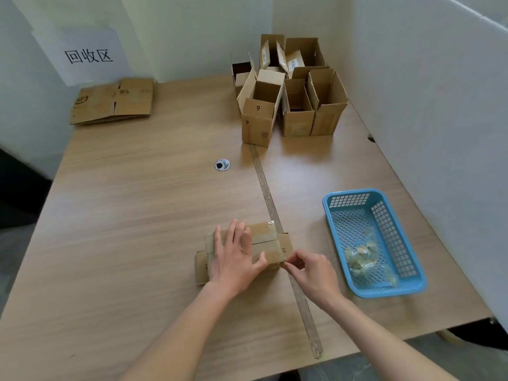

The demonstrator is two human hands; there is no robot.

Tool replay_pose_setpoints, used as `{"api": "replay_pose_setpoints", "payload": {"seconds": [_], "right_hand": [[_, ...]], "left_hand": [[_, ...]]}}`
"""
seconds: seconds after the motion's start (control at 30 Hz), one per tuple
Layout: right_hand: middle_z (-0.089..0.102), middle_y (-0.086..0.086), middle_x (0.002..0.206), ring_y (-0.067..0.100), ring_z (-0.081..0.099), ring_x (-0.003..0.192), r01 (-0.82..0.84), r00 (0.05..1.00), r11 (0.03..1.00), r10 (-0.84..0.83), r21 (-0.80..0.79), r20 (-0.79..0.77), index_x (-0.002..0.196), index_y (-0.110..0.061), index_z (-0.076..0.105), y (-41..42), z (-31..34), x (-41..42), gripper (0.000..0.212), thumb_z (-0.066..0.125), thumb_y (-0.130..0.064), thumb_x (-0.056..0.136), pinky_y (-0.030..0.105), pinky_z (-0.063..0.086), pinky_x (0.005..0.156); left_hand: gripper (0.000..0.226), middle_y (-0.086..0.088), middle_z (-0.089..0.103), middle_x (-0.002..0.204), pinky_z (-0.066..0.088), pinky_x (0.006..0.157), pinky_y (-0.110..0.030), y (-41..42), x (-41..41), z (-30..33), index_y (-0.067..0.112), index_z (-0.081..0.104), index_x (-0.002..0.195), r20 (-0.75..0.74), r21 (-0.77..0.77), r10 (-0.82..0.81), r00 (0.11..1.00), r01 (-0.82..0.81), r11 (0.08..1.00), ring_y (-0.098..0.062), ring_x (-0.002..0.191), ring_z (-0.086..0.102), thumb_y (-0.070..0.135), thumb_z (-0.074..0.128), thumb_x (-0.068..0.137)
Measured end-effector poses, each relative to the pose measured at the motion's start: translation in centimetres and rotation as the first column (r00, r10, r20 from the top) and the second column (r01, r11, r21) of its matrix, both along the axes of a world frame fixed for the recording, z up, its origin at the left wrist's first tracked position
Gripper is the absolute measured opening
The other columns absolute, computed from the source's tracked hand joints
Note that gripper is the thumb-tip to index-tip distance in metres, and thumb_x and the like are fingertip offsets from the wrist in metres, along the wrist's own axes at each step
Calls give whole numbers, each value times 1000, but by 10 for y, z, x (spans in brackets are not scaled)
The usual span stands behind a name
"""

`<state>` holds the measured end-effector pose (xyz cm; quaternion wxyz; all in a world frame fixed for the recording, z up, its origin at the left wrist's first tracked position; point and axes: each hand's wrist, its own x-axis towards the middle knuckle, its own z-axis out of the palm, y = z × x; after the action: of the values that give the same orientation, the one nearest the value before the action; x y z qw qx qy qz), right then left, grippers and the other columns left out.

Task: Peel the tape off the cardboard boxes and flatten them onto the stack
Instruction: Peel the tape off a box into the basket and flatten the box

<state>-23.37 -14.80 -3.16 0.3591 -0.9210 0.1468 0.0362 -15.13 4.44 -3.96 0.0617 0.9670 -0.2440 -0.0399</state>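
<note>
We hold a small taped brown cardboard box point(264, 244) at the near middle of the wooden bench point(137, 215).
Our left hand point(233, 259) presses flat on it, fingers spread; our right hand point(310, 270) pinches the clear tape point(283, 261) at its right edge. Flattened cardboard stack point(112, 101) lies far left; blue plastic basket point(412, 270) sits right.

Left grip point(235, 255) flat, right grip point(308, 268) pinching.

Soft, even daylight is spread across the table point(137, 215); only faint shadows are cast. Edges are bowed by wide-angle distortion, and fine detail is slightly blurred.
</note>
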Motion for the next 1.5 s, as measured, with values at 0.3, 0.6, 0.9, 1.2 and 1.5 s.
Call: {"api": "replay_pose_setpoints", "payload": {"seconds": [0.3,0.6,0.9,1.2,1.5], "right_hand": [[70,-15,73,0,66,74,-92,993,986,80,137,86,77,-25,69,-39,36,16,16,77,-34,87,28,55,72],[76,-12,93,3,69,74,-16,979,1000,21,-26,201,95,-25,80,-3,32,42,14,71,-37,91,36,58,74],[63,-6,134,17,61,119,-355,881,906,407,-231,241,93,-17,74,-8,23,23,9,72,-26,92,40,58,77],[72,-9,79,9,64,74,-252,959,964,238,81,153,86,-19,74,-21,32,54,4,74,-19,91,32,52,72],[72,-6,97,6,67,86,-322,923,945,298,61,244,102,-16,79,-20,24,39,14,69,-25,96,30,54,81]], "left_hand": [[64,-8,39,153,5,124,-58,4,-1,1,13,37,135,21,-19,-49,999,49,999,-28,151,25,63,25,97],[70,4,41,155,7,127,-47,13,-3,0,17,43,142,32,-93,-135,990,138,986,-15,150,29,67,33,93],[73,10,38,157,4,127,-42,12,-1,7,22,43,144,17,-106,-122,992,123,987,-9,150,27,70,35,89],[62,11,52,144,10,125,-36,19,8,5,24,55,129,66,-231,-229,971,238,943,-8,136,41,67,53,84],[59,-5,53,149,27,112,-47,32,37,7,27,66,129,230,-61,-370,900,392,918,-24,138,44,67,45,91]]}}
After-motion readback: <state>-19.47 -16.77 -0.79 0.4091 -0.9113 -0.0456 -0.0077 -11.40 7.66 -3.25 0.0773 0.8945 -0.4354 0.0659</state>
